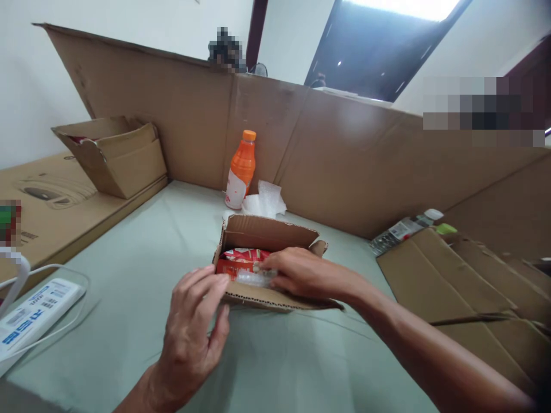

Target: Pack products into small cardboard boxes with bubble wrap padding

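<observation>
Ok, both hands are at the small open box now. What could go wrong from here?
The right hand reaches into the box beside the clear plastic wrap, which might snag or bunch up against the red packet.
The near flap has a rough edge, which could scrape either hand, the left hand being close to it.
The orange bottle stands just behind; a shove backward might tip it.

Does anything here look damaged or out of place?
The open box has ragged edges, with bare corrugation showing along its front flap. At right, the clear bottle looks steeply tilted beside folded cardboard, unlike the standing orange bottle. I see no spill.
</observation>
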Available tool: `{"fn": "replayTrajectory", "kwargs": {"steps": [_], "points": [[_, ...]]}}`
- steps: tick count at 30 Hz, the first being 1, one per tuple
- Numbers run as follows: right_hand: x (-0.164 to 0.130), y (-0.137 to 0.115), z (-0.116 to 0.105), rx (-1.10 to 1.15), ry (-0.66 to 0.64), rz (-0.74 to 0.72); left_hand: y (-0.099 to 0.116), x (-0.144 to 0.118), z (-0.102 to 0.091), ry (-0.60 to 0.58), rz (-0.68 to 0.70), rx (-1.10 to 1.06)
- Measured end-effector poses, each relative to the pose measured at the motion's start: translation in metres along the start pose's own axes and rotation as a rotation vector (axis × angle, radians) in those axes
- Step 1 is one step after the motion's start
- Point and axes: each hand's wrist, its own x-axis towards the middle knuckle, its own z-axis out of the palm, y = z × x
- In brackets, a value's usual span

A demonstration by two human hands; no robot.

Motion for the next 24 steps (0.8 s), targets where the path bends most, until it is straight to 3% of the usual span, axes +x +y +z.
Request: {"fn": "replayTrajectory", "kwargs": {"steps": [2, 4, 7, 8, 11, 14, 17, 20, 24], "points": [[-0.041, 0.017, -0.006, 0.147, 0.24, 0.086, -0.005, -0.009, -0.007, 0.058, -0.112, 0.032], [-0.088, 0.034, 0.004, 0.252, 0.517, 0.291, -0.014, -0.022, -0.013, 0.046, -0.289, 0.035], [-0.143, 0.045, 0.055, 0.406, 0.788, 0.6, -0.03, -0.04, -0.008, -0.061, -0.575, -0.076], [-0.15, 0.043, 0.078, 0.466, 0.813, 0.639, -0.033, -0.044, -0.002, -0.092, -0.648, -0.137], [-0.143, 0.024, 0.143, 0.591, 0.697, 0.557, -0.036, -0.046, 0.026, -0.138, -0.736, -0.336], [-0.119, 0.008, 0.179, 0.659, 0.687, 0.491, -0.021, -0.047, 0.045, -0.13, -0.719, -0.428], [-0.112, 0.012, 0.19, 0.758, 0.679, 0.537, 0.0, -0.064, 0.042, -0.138, -0.679, -0.38], [-0.113, 0.023, 0.192, 0.841, 0.631, 0.643, 0.013, -0.093, 0.022, -0.22, -0.611, -0.324], [-0.088, 0.021, 0.184, 0.922, 0.6, 0.589, -0.005, -0.11, -0.004, -0.156, -0.642, -0.246]]}}
